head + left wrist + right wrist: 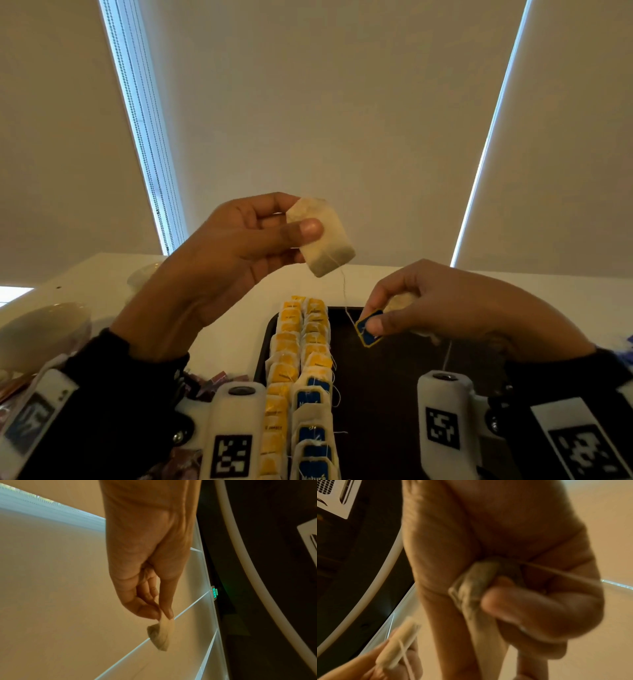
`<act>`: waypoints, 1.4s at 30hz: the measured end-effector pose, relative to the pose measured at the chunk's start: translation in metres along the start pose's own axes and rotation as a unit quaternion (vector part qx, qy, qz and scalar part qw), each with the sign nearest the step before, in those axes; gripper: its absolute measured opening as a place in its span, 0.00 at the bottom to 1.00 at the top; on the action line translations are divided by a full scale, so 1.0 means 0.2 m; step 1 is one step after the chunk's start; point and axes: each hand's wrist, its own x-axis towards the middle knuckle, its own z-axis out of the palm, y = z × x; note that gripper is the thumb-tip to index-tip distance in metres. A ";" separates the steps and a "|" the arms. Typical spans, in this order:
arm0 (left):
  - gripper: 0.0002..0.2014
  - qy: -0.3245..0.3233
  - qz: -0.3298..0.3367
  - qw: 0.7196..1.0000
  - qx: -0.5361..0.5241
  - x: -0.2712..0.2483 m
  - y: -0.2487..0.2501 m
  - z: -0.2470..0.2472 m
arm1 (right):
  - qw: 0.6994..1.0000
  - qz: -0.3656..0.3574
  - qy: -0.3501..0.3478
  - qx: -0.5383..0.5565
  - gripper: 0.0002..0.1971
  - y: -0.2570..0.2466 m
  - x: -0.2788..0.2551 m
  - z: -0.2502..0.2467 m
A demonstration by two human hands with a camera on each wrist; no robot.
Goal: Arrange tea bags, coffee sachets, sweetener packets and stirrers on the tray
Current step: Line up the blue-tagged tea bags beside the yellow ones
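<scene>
left hand (pixel 226 250) pinches tea bag (pixel 323 236) above tray (pixel 394 370); right hand (pixel 445 308) pinches its blue tag (pixel 368 329).

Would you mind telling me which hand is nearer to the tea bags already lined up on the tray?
Right. The right hand hovers low beside the rows of tea bags, pinching a blue tag; the left hand is raised higher.

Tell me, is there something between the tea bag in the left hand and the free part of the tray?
Nothing visible. The tea bag hangs above the tray, whose dark area right of the tea bag rows is bare; the right hand pinches its blue tag.
</scene>
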 end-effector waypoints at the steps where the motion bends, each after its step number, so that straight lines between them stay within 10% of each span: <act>1: 0.14 -0.009 0.001 1.000 -0.012 0.00 0.00 0.00 | 1.000 0.000 0.003 0.002 0.01 0.00 0.00 0.00; 28: 0.04 0.094 0.097 0.975 0.176 -0.02 -0.01 0.04 | 0.996 0.077 -0.040 -0.034 0.03 0.07 0.01 -0.03; 35: 0.06 -0.072 0.039 0.995 0.053 -0.03 -0.01 0.09 | 0.995 0.093 0.033 0.000 0.03 0.07 0.08 0.02; 42: 0.02 -0.260 -0.028 0.948 0.183 -0.03 -0.10 0.12 | 0.987 0.043 0.095 0.122 0.05 0.04 0.06 0.00</act>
